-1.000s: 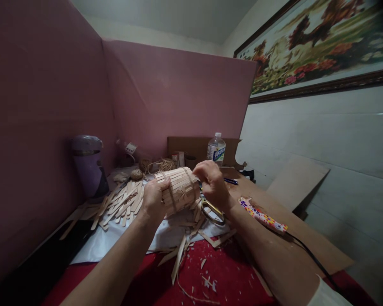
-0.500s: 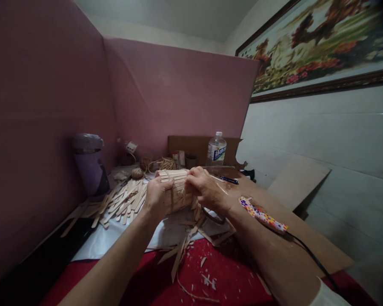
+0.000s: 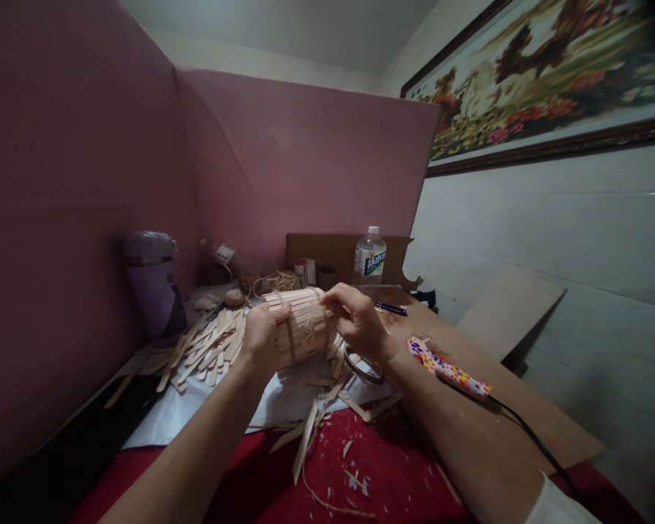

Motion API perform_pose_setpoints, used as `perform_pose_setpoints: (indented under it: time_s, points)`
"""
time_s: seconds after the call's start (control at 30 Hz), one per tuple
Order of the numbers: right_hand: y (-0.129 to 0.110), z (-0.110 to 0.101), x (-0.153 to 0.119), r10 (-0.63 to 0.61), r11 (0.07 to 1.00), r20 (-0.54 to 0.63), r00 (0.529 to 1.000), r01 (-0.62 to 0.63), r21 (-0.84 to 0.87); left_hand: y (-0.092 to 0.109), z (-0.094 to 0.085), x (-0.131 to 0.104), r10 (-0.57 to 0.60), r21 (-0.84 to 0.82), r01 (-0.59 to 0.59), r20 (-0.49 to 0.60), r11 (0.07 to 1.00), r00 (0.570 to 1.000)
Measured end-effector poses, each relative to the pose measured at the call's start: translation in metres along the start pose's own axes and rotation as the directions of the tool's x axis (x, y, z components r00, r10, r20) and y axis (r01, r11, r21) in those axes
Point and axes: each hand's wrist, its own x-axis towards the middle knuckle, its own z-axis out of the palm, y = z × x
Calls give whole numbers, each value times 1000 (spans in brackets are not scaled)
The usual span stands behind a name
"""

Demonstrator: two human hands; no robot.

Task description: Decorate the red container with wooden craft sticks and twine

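Note:
A barrel-shaped cylinder of pale craft sticks (image 3: 301,314), banded with twine, lies tilted on its side above the table. My left hand (image 3: 260,333) grips its left end, thumb on top. At the right rim, my right hand (image 3: 356,316) is closed with its fingertips pinched together; whatever is between them is too small to make out. Below the right wrist is a dark ring-shaped roll (image 3: 364,365), perhaps tape. Loose craft sticks (image 3: 215,348) are heaped left of the cylinder, and cut pieces (image 3: 306,440) lie in front of it.
A glue gun (image 3: 450,371) with a flowered body and black cord lies on the brown board (image 3: 524,415) at right. Behind are a plastic bottle (image 3: 370,262), a blue pen (image 3: 391,308) and twine balls (image 3: 287,280). A purple flask (image 3: 156,287) stands at left.
My right hand has shifted slightly right, off the cylinder's side to its rim, uncovering more of the sticks and the dark ring. The left hand keeps its hold, and the cylinder has turned a little.

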Motion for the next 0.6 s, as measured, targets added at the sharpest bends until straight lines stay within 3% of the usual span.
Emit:
perform_pose_setpoints:
  time_s: [0.1,0.17,0.27,0.4,0.6]
  points:
    - [-5,1,-2,-146,951,129,981,175,-256,0,0,0,29,8,-29,6,1000,1000]
    - [-6,3,-3,-149,923,152,977,193,-332,0,1,-1,45,4,-45,15,999,999]
    - [-8,6,-5,-15,958,116,993,47,-281,-2,1,-2,104,4,-104,44,995,994]
    - [-12,14,-4,237,971,55,970,-235,-36,-7,2,-2,175,36,-176,32,984,984]
    - [-18,22,-1,479,819,72,875,-475,322,-14,2,-4,294,140,-291,6,946,956]
